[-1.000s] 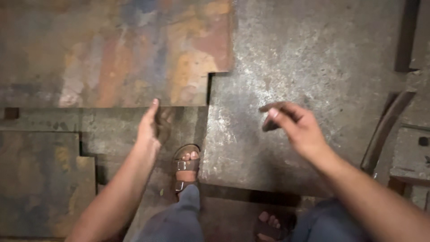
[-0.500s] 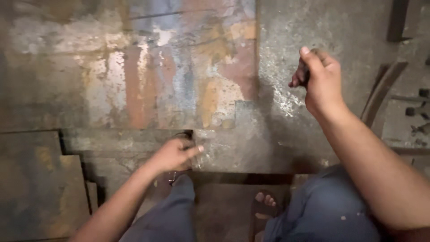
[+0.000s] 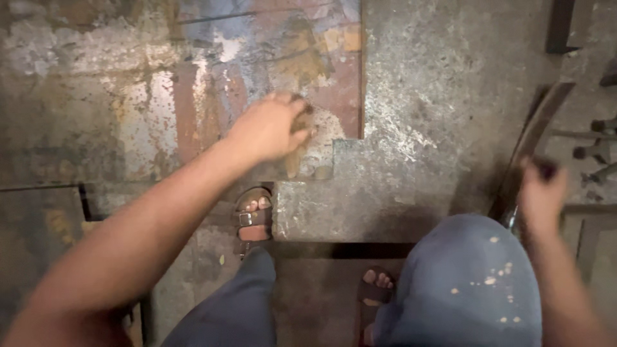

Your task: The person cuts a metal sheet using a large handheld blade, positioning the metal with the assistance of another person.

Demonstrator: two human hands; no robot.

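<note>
Plates of rusted steel lie flat underfoot, and the left hand (image 3: 270, 128) reaches out over the rusty plate (image 3: 160, 96), its fingers curled loosely down at the plate's stepped corner; blur hides whether they touch the metal or pinch anything. The right hand (image 3: 543, 189) is raised near the right knee, closed round a small dark object (image 3: 546, 168) too smeared to identify. Just beyond it a curved dark bar (image 3: 533, 135) slants across the floor.

A likely hazard is the notched edge where the rusty plate meets the grey plate (image 3: 437, 128): the cut corners look sharp, and bare fingers sliding along them could be nicked. Feet are another worry. The left sandal (image 3: 254, 215) sits in the gap between sheets with toes exposed, right beside a plate edge, so a shifting or dropped sheet could catch them. The right foot (image 3: 376, 286) stands on darker flooring beneath the knee. Loose scale and grit could also make the footing slippery.

The rusty plate is mottled orange, brown, blue and bare silver, flaking in patches. The grey plate is duller, speckled and scratched bright in streaks, with a squared step cut out of its outline. Smaller brown sheets (image 3: 38, 238) lie lower left. The trousers (image 3: 463, 289) are blue cloth flecked with pale spots.
</note>
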